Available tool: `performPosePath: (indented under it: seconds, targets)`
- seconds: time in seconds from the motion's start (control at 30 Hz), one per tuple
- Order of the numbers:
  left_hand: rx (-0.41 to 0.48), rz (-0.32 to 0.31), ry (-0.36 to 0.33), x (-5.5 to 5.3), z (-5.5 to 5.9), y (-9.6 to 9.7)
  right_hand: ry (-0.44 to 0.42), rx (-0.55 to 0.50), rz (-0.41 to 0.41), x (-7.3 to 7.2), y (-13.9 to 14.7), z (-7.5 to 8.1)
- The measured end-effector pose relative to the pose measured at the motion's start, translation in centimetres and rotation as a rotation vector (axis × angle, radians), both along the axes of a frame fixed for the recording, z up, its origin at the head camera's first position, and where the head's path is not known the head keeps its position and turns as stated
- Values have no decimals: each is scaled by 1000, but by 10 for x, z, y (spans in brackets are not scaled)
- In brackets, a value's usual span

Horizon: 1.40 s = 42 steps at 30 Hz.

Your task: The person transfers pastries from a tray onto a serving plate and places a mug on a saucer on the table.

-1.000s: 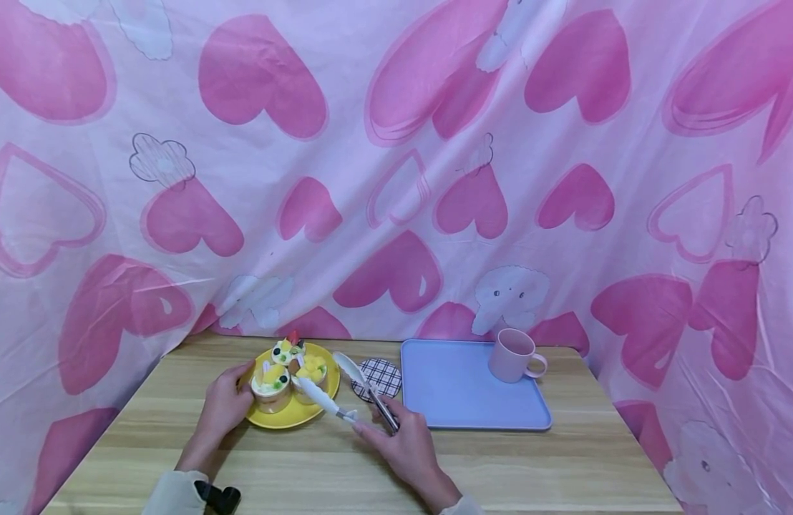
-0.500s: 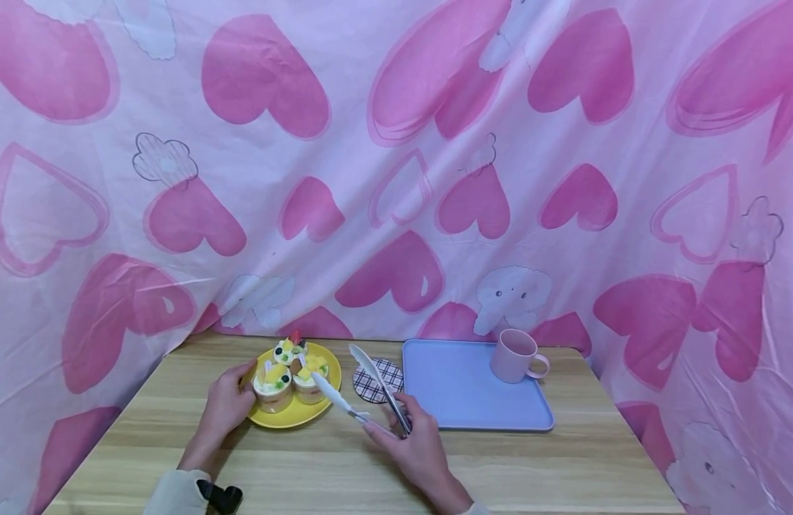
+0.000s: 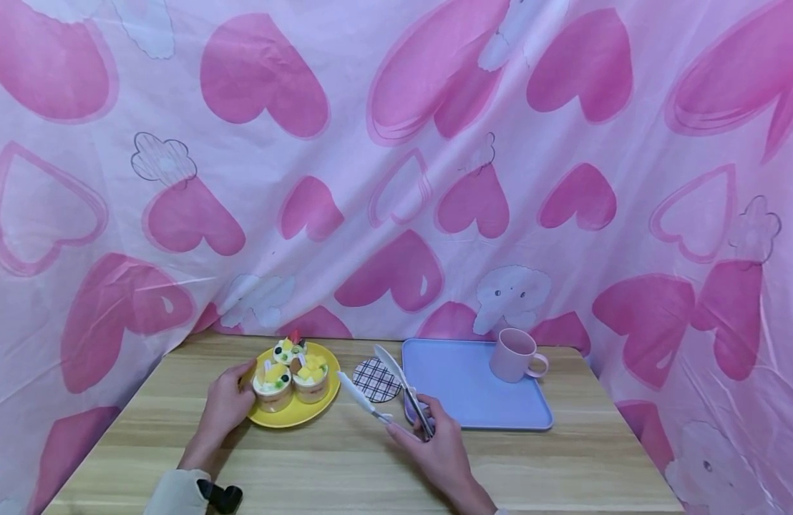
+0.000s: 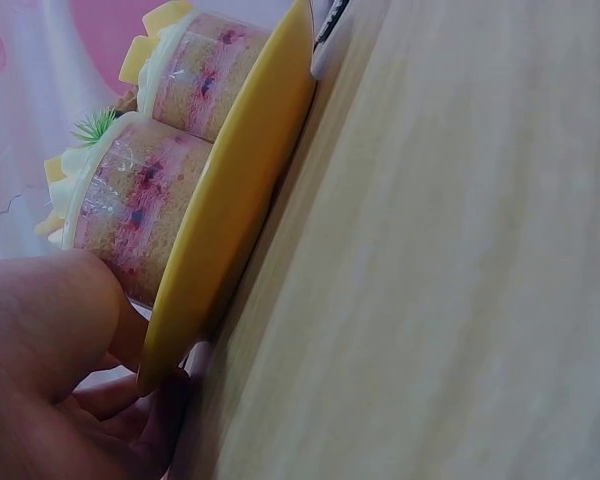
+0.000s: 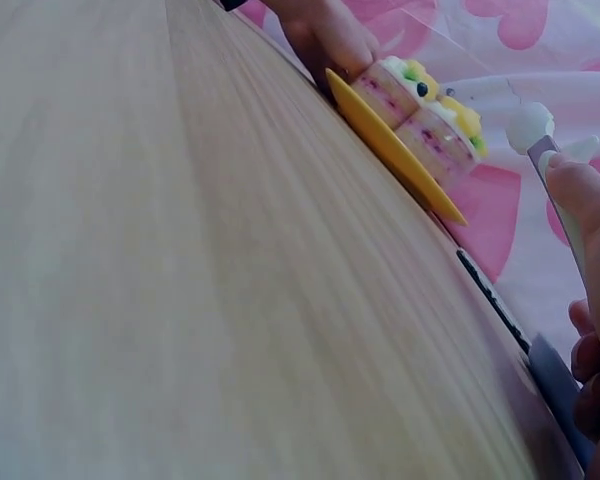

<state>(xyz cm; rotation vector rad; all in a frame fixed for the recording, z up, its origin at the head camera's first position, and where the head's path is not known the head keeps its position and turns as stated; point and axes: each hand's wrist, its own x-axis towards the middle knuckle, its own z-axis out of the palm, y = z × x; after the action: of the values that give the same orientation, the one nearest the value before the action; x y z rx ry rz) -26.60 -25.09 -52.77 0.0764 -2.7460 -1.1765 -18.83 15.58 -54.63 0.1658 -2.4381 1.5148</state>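
In the head view, my left hand [image 3: 224, 402] holds the left rim of a yellow plate [image 3: 295, 418], thumb above and fingers below in the left wrist view. Three cake cups topped with cream and fruit stand on the plate: a front left cup [image 3: 273, 388], a front right cup [image 3: 310, 385] and a rear cup [image 3: 289, 350] with a strawberry. My right hand [image 3: 440, 449] grips a pair of tongs [image 3: 356, 393] with metal arms and white tips. The tips are spread apart with nothing between them, right of the plate and over the coaster's near side.
A round checked coaster [image 3: 376, 380] lies between the plate and a blue tray [image 3: 461, 400]. A pink mug [image 3: 514, 356] stands at the tray's back right. All rest on a wooden table [image 3: 319, 472], with a pink heart-patterned curtain [image 3: 319, 279] behind.
My right hand and the tongs have moved right, away from the cake cups and toward the tray. My left hand has stayed on the plate, and the cups have not moved.
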Motion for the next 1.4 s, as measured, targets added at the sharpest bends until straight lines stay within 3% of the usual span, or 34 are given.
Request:
performPosePath:
  seconds: [0.17, 0.83, 1.1, 1.4]
  targets:
    - [-24, -6, 51, 0, -2, 0, 29, 22, -30, -4, 10, -3]
    - [-4, 11, 10, 2, 1, -3, -12, 156, -139, -13, 50, -4]
    - [8, 8, -19, 0, 0, -3, 36, 148, -163, -11, 53, -6]
    - [6, 8, -15, 1, 1, -5, 6, 170, -224, -2, 78, -4]
